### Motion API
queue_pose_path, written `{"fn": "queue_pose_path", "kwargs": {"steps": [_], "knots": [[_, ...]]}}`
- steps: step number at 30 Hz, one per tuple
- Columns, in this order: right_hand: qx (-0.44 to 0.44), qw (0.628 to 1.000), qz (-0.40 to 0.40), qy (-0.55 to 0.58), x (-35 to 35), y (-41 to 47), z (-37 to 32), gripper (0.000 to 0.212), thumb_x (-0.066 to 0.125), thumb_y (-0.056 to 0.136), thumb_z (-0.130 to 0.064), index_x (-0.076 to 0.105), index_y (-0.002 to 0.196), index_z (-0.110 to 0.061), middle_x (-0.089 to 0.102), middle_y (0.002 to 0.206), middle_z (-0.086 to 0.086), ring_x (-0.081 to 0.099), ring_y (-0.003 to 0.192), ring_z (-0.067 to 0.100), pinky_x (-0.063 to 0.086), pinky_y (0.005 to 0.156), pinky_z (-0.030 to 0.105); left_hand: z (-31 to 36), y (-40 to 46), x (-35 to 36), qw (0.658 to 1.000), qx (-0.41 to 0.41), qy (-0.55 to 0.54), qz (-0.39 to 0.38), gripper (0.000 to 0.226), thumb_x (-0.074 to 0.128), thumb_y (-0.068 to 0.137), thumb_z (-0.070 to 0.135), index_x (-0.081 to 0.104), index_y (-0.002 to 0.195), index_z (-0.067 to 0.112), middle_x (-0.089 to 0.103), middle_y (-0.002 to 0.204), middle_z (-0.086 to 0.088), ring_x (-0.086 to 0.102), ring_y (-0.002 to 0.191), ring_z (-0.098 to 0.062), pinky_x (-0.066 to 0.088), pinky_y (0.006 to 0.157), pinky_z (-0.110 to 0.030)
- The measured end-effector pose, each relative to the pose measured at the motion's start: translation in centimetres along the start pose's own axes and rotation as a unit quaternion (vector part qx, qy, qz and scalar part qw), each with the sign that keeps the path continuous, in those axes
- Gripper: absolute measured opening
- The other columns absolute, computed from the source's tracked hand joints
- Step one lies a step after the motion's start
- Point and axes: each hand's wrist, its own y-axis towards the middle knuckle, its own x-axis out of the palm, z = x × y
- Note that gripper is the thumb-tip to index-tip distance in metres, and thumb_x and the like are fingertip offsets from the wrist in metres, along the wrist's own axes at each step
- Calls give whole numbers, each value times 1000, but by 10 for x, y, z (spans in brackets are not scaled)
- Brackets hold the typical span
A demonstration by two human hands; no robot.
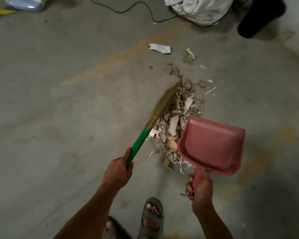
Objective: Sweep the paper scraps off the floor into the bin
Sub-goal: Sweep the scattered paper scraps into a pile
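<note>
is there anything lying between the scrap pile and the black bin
Nothing solid shows between the scrap pile and the black bin: only bare concrete with a few stray paper scraps. The black cable runs farther left.

From my remote seat, the only print I can read is "PICO", beside a small round logo, on a brown cardboard scrap (173, 148) at the near edge of the paper pile (177, 118), at about 9 o'clock from the pink dustpan (212, 145). A white torn sheet (160, 48) at 12 o'clock of the pile carries faint marks I cannot make out.
</note>
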Motion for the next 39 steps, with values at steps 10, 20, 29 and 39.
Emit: {"fn": "queue_pose_path", "kwargs": {"steps": [10,20,29,39], "knots": [[24,999,-27,-5,25,6,-22,43,35,106,-47,59,98,-13,52,66,1,34,37,12,26,39,19,41,26,-29,997,-77,2,-30,42,43,110,53,44,138,23,65,89,-7,68,72,-24,63,66,-43],[47,997,-51,-30,32,9,-35,46,37,108,-46,63,105,-9,55,63,1,36,39,12,29,39,20,108,73,-40,936,-223,-225,-152,38,65,104,23,46,136,16,70,105,-18,74,56,-23,62,52,-34],[48,997,-50,-35,20,22,-49,49,36,106,-50,60,87,-12,53,59,1,38,41,14,25,43,21,134,118,-34,886,-298,-302,-187,41,64,106,28,52,130,-2,72,98,-23,77,67,-33,65,55,-42],[49,998,-46,-2,30,42,-74,48,35,107,-46,63,90,-11,53,59,3,37,41,15,27,41,20,163,141,-46,864,-266,-336,-265,95,59,95,-12,19,158,46,50,142,-27,79,90,-46,62,70,-69]]}}
